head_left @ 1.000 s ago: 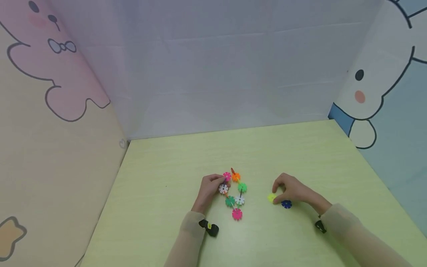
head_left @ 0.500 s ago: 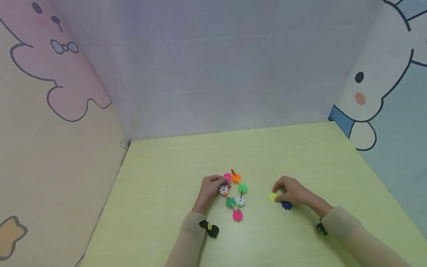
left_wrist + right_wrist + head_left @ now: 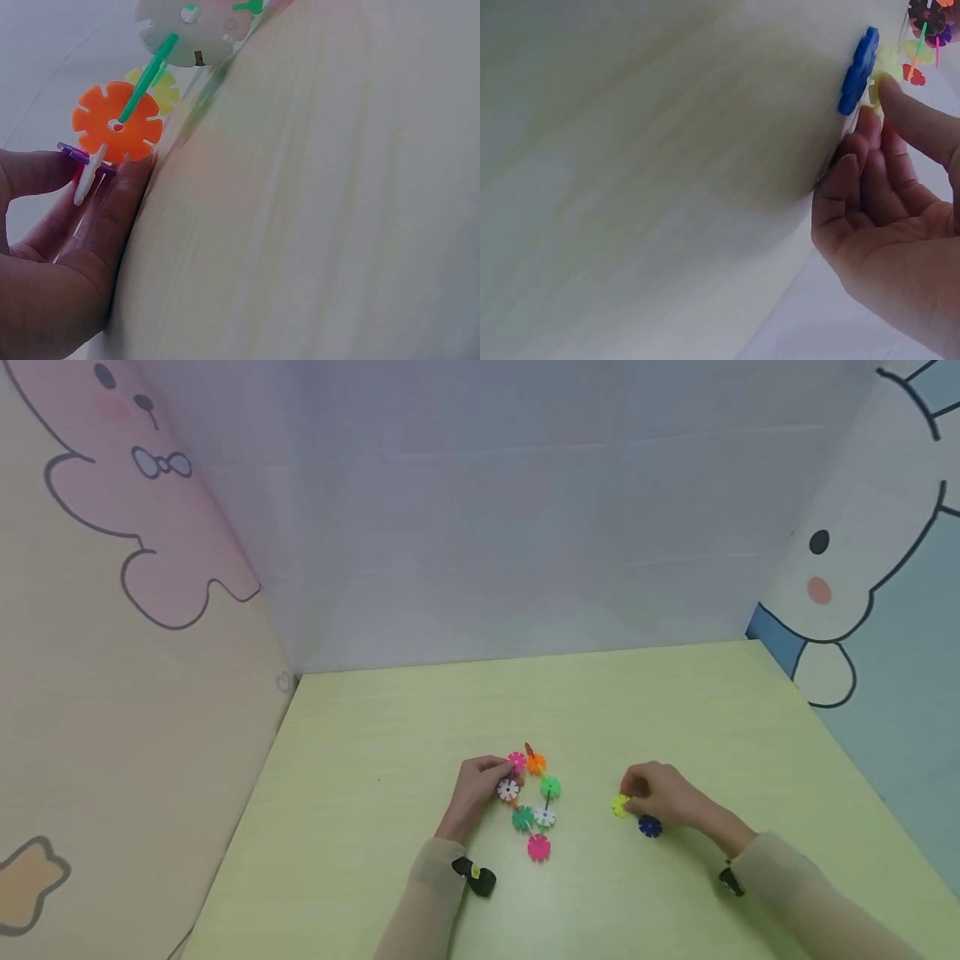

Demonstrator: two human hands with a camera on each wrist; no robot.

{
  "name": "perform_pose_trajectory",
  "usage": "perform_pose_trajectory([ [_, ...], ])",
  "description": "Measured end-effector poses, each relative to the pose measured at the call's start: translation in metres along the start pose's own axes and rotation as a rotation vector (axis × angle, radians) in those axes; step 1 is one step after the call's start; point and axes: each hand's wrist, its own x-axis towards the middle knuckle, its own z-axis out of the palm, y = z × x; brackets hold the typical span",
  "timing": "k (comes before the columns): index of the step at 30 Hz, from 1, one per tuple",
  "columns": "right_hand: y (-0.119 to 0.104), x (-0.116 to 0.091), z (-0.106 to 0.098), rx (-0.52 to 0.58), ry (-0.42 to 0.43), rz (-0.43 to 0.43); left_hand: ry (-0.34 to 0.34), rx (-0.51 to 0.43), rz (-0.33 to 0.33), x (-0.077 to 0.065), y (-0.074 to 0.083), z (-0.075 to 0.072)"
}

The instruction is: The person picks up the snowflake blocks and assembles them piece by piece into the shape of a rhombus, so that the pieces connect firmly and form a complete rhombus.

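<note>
In the head view a ring of interlocking plastic snowflake discs, among them a pink disc (image 3: 538, 847) and a dark green disc (image 3: 522, 818), stands on the table (image 3: 420, 718). My left hand (image 3: 474, 792) pinches its upper left part, near a pink disc (image 3: 517, 762) and a purple one (image 3: 75, 153). An orange disc (image 3: 112, 124) sits just beyond the thumb in the left wrist view. To the right, my right hand (image 3: 663, 795) pinches a yellow snowflake disc (image 3: 619, 807) between thumb and fingers. A dark blue disc (image 3: 650, 826) lies beside it, close under the hand.
A white cloth (image 3: 480, 543) hangs behind the table's back edge. Printed cartoon panels (image 3: 127, 760) flank the left and right sides. Black straps with small devices (image 3: 480, 881) are on both wrists.
My right thumb and fingers have drawn closer together on the yellow disc, and more of the blue disc shows. My left hand keeps its hold on the ring. The head view has shifted slightly.
</note>
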Motion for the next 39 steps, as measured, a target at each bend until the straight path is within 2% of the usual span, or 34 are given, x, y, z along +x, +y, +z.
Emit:
perform_pose_trajectory([
  [4, -0.001, 0.007, -0.008, 0.05, -0.019, -0.01, -0.021, -0.018, 0.012, 0.0, 0.0, -0.002],
  [10, -0.013, 0.033, -0.021, 0.127, -0.017, -0.148, -0.045, -0.063, 0.009, 0.0, 0.0, -0.004],
  [12, -0.02, 0.044, -0.024, 0.139, -0.018, -0.169, -0.044, -0.07, 0.002, -0.001, 0.0, -0.004],
  [19, -0.049, 0.083, -0.024, 0.091, -0.02, -0.189, -0.01, -0.022, -0.003, 0.0, 0.0, -0.002],
  [25, -0.07, 0.111, -0.019, 0.051, -0.014, -0.253, -0.01, -0.014, 0.003, -0.001, 0.002, 0.0],
  [32, -0.08, 0.128, -0.012, 0.046, -0.057, -0.276, -0.013, -0.017, 0.016, 0.001, -0.001, 0.002],
  [39, -0.084, 0.137, -0.005, 0.023, -0.08, -0.342, -0.03, -0.023, 0.013, -0.001, -0.002, -0.002],
])
